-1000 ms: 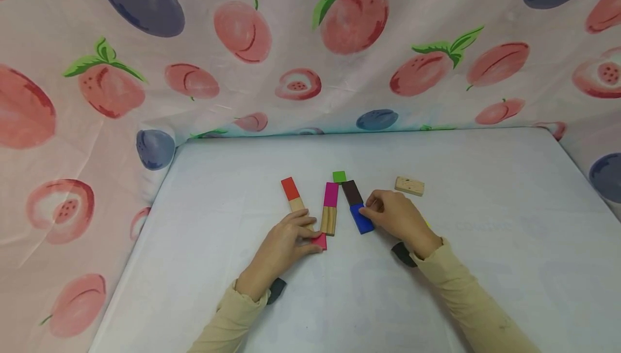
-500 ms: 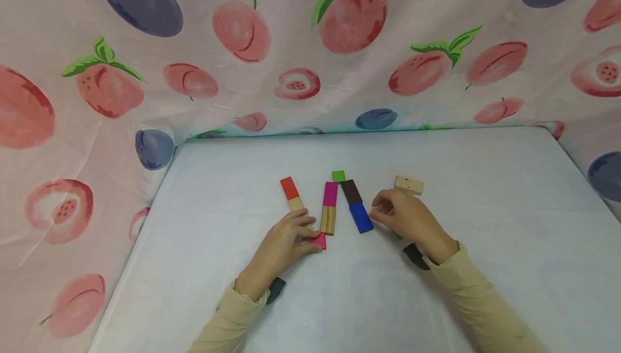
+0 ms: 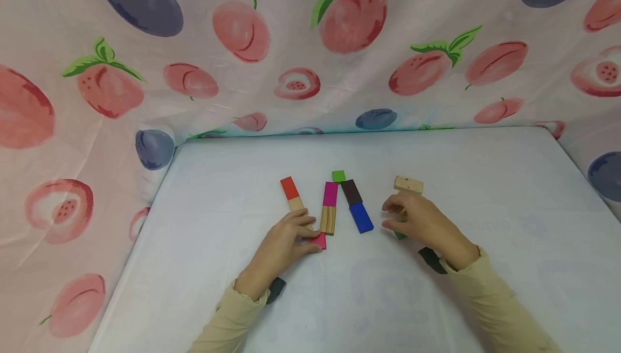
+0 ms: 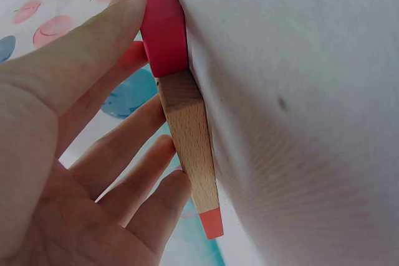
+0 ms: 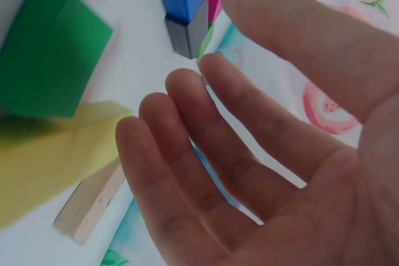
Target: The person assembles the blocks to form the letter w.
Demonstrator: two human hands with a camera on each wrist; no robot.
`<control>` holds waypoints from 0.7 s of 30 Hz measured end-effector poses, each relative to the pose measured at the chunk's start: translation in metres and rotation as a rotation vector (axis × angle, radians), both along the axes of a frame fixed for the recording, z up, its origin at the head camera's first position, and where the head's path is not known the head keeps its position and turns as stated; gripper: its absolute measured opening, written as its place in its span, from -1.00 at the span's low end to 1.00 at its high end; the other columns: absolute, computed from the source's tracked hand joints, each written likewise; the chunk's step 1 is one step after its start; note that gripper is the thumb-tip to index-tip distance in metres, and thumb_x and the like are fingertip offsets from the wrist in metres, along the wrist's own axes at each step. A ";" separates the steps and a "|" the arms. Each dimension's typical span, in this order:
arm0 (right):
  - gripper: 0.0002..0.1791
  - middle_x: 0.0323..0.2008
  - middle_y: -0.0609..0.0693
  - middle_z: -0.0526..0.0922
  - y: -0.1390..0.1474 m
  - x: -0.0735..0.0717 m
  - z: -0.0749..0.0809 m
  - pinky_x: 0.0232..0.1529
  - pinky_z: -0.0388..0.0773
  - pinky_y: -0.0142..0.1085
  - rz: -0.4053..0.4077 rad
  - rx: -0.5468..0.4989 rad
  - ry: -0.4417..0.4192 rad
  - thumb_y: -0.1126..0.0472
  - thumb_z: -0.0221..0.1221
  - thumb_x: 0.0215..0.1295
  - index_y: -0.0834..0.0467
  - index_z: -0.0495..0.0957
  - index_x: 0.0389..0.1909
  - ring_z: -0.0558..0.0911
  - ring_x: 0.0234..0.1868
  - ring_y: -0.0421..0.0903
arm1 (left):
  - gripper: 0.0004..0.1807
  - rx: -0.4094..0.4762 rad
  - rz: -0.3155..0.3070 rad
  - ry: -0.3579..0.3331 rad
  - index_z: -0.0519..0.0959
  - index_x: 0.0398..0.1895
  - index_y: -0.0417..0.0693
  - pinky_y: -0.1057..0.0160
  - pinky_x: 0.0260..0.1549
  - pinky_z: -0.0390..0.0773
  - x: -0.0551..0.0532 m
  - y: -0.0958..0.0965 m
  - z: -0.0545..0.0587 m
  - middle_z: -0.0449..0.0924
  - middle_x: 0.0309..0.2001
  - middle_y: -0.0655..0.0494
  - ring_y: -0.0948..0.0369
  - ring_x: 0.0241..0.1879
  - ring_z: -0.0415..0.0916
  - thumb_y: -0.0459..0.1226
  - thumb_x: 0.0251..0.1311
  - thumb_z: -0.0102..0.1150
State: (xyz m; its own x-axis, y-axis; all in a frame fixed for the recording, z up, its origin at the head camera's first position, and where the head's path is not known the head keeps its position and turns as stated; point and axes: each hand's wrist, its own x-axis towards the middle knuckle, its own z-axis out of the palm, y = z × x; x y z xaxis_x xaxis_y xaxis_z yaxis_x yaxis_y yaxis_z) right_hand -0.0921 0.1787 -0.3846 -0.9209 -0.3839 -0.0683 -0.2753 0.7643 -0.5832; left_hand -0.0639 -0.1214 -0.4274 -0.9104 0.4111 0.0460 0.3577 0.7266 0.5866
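Observation:
My left hand (image 3: 283,242) pinches a pinkish-red block (image 4: 165,26) between thumb and index finger. The other fingers lie along a plain wooden block (image 4: 190,144), which meets it end to end, with an orange-red block (image 3: 289,187) beyond. To its right, a magenta block (image 3: 330,194) and a striped wooden block (image 3: 328,220) form a second row. A dark brown block (image 3: 351,192) and a blue block (image 3: 361,217) make a slanted third row. My right hand (image 3: 422,223), fingers apart and holding nothing, hovers by a green block (image 5: 53,51) and a yellow block (image 5: 56,160).
A small bright green block (image 3: 338,175) sits at the top of the magenta and brown blocks. Behind my right hand lies a loose wooden block (image 3: 409,184). The white table (image 3: 233,180) ends against a fruit-print cloth (image 3: 339,83).
My right hand has let go of the blue block and moved right, over the green and yellow blocks, its fingers spreading. My left hand has stayed in place.

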 end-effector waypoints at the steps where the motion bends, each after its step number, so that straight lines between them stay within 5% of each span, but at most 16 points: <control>1: -0.73 -0.22 0.09 0.65 0.002 0.000 0.000 -0.09 0.63 -0.05 0.007 0.004 0.006 0.26 0.41 0.14 0.27 0.63 -0.17 0.63 -0.15 0.04 | -0.62 0.000 0.001 -0.002 0.77 -0.12 -0.08 0.06 0.29 0.46 0.000 0.000 0.000 0.62 0.17 0.07 0.11 0.38 0.32 -0.16 -0.04 0.54; 21: -0.69 -0.24 0.02 0.68 0.025 0.004 -0.006 -0.07 0.64 -0.02 0.052 0.037 -0.051 0.28 0.46 0.05 0.28 0.64 -0.18 0.64 -0.17 0.00 | -0.63 0.008 0.005 -0.021 0.77 -0.11 -0.08 0.05 0.30 0.43 0.000 0.000 0.001 0.61 0.18 0.06 0.11 0.39 0.31 -0.16 -0.02 0.53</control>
State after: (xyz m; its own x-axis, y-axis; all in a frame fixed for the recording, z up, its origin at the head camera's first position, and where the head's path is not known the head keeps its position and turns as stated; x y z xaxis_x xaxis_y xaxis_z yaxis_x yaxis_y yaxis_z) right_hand -0.0881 0.2034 -0.3909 -0.8948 -0.4273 -0.1292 -0.2860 0.7709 -0.5691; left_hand -0.0639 -0.1214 -0.4260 -0.9135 0.4059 0.0296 0.3411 0.7239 0.5997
